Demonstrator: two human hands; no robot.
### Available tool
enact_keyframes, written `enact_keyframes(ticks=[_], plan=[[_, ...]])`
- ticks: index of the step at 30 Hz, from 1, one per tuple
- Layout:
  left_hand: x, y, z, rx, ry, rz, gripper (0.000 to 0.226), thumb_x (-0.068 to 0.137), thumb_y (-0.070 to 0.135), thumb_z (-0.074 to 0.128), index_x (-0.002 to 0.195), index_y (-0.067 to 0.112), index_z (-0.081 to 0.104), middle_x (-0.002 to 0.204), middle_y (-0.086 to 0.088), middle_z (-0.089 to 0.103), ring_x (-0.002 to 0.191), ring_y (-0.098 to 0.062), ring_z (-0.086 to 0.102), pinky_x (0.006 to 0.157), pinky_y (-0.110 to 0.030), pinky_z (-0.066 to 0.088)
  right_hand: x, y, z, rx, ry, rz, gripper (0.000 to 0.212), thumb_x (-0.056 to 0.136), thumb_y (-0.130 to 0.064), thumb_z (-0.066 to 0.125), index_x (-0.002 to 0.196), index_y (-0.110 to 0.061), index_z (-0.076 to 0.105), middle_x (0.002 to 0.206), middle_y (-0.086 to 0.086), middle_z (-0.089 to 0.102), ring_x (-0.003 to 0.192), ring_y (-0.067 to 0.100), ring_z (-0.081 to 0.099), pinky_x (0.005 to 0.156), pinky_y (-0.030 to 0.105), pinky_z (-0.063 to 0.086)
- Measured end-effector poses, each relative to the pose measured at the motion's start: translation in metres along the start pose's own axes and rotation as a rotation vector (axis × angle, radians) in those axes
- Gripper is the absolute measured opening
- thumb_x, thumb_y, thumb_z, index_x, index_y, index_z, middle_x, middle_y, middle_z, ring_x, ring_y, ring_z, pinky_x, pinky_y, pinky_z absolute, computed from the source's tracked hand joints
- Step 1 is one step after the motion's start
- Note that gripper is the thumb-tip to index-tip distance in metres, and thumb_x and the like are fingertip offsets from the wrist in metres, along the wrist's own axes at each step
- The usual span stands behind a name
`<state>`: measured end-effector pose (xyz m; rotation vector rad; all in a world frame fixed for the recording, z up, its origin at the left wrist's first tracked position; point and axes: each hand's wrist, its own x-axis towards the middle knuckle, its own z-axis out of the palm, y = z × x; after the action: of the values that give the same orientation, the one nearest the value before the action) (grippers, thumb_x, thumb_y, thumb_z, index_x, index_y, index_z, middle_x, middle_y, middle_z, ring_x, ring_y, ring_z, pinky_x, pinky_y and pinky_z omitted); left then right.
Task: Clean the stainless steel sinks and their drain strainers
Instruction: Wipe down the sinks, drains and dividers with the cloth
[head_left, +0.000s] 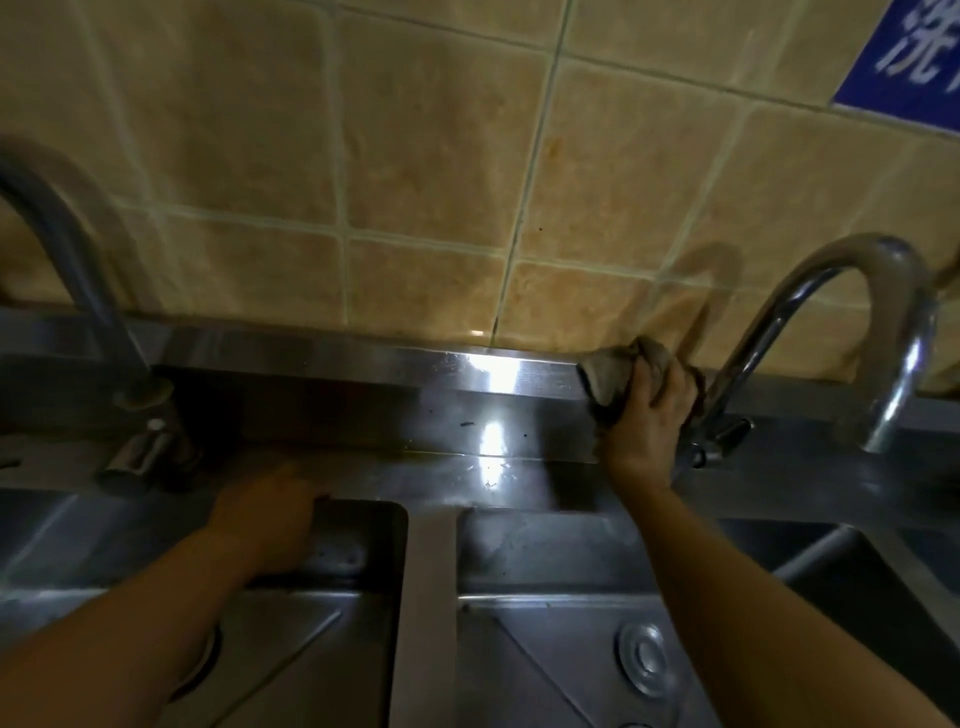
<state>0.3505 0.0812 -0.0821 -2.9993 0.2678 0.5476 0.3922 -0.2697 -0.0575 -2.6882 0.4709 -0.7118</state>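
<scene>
While my right hand (644, 426) presses a grey rag (613, 382), fingers (662, 384) curled round it, against the steel backsplash ledge (363, 358) just beside the right faucet (841, 312), my left hand (265, 512) rests on the back rim of the left sink (358, 561); its fingers are too dark to read. A drain strainer (647, 660) sits in the middle sink (571, 649).

blue sign (906, 57) cut off (text unreadable), left faucet (62, 249) blurred
</scene>
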Motion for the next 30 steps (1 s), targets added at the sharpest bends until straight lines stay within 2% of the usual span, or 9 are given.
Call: enact_keyframes(ticks=[3, 5, 12, 14, 17, 20, 23, 27, 30], plan=[[0.001, -0.003, 0.005, -0.008, 0.021, 0.006, 0.051, 0.091, 0.032, 0.047, 0.141, 0.034, 0.039, 0.142, -0.002, 0.038, 0.127, -0.021, 0.045, 0.103, -0.031, 0.041, -0.018, -0.035, 0.019, 0.026, -0.021, 0.133, 0.080, 0.089, -0.023, 0.063, 0.153, -0.025, 0.015, 0.160, 0.011, -0.005, 0.146, 0.035, -0.009, 0.116, 0.053, 0.012], [0.002, -0.004, 0.005, -0.024, 0.018, 0.012, 0.052, 0.091, 0.032, 0.049, 0.142, 0.032, 0.038, 0.143, -0.003, 0.037, 0.129, -0.021, 0.043, 0.105, -0.031, 0.039, -0.042, -0.071, 0.033, 0.070, -0.042, -0.007, 0.080, 0.089, -0.019, 0.061, 0.153, -0.029, 0.013, 0.160, 0.013, -0.003, 0.146, 0.036, -0.009, 0.113, 0.060, 0.020], [0.005, -0.002, 0.004, -0.005, 0.005, 0.010, 0.057, 0.088, 0.034, 0.055, 0.142, 0.033, 0.038, 0.142, -0.004, 0.037, 0.126, -0.023, 0.045, 0.101, -0.034, 0.041, -0.070, -0.114, 0.060, 0.151, 0.150, -0.230, 0.059, 0.082, -0.005, 0.065, 0.138, -0.019, 0.050, 0.141, 0.013, 0.027, 0.127, 0.040, 0.024, 0.081, 0.047, 0.051], [0.004, -0.002, 0.004, -0.017, -0.010, 0.010, 0.059, 0.087, 0.035, 0.057, 0.142, 0.033, 0.037, 0.145, -0.003, 0.035, 0.128, -0.024, 0.044, 0.103, -0.037, 0.041, -0.058, -0.082, 0.057, 0.107, 0.166, -0.099, 0.056, 0.083, -0.010, 0.063, 0.137, -0.015, 0.050, 0.140, 0.022, 0.039, 0.125, 0.047, 0.033, 0.084, 0.051, 0.049], [0.003, -0.002, 0.005, -0.036, -0.007, 0.002, 0.061, 0.086, 0.033, 0.058, 0.143, 0.034, 0.036, 0.146, -0.003, 0.033, 0.129, -0.024, 0.043, 0.104, -0.037, 0.041, -0.031, -0.027, 0.053, 0.146, 0.058, 0.327, 0.078, 0.086, -0.021, 0.061, 0.151, -0.009, 0.020, 0.150, 0.029, 0.019, 0.133, 0.047, 0.025, 0.108, 0.049, 0.027], [0.004, 0.000, 0.007, -0.041, 0.003, -0.008, 0.059, 0.088, 0.033, 0.056, 0.144, 0.033, 0.035, 0.149, -0.005, 0.030, 0.133, -0.023, 0.039, 0.108, -0.035, 0.037, -0.012, -0.012, 0.053, 0.246, 0.049, 0.588, 0.086, 0.090, -0.021, 0.061, 0.151, -0.001, 0.004, 0.152, 0.031, 0.007, 0.135, 0.048, 0.022, 0.115, 0.042, 0.014], [0.005, 0.001, 0.006, -0.026, 0.020, -0.014, 0.056, 0.088, 0.034, 0.057, 0.141, 0.030, 0.041, 0.147, -0.005, 0.034, 0.131, -0.022, 0.042, 0.106, -0.034, 0.039, -0.014, -0.047, 0.060, 0.258, 0.033, 0.690, 0.063, 0.099, -0.016, 0.041, 0.150, 0.001, 0.008, 0.152, 0.030, 0.015, 0.139, 0.041, 0.023, 0.116, 0.041, 0.015], [0.006, 0.001, 0.007, -0.003, 0.027, -0.012, 0.057, 0.087, 0.035, 0.059, 0.140, 0.029, 0.041, 0.145, -0.005, 0.036, 0.128, -0.023, 0.044, 0.104, -0.035, 0.041, -0.054, -0.125, 0.078, 0.223, -0.302, 0.593, 0.084, 0.094, -0.032, 0.051, 0.146, 0.010, 0.000, 0.151, 0.035, 0.013, 0.139, 0.045, 0.019, 0.115, 0.049, 0.018], [0.005, -0.001, 0.007, 0.002, 0.041, 0.000, 0.056, 0.088, 0.036, 0.058, 0.141, 0.031, 0.040, 0.144, -0.005, 0.037, 0.129, -0.023, 0.043, 0.103, -0.033, 0.042, -0.078, -0.170, 0.089, 0.317, -0.326, 0.583, 0.057, 0.098, -0.017, 0.022, 0.148, 0.008, 0.005, 0.152, 0.034, 0.009, 0.140, 0.045, 0.019, 0.116, 0.050, 0.016]])
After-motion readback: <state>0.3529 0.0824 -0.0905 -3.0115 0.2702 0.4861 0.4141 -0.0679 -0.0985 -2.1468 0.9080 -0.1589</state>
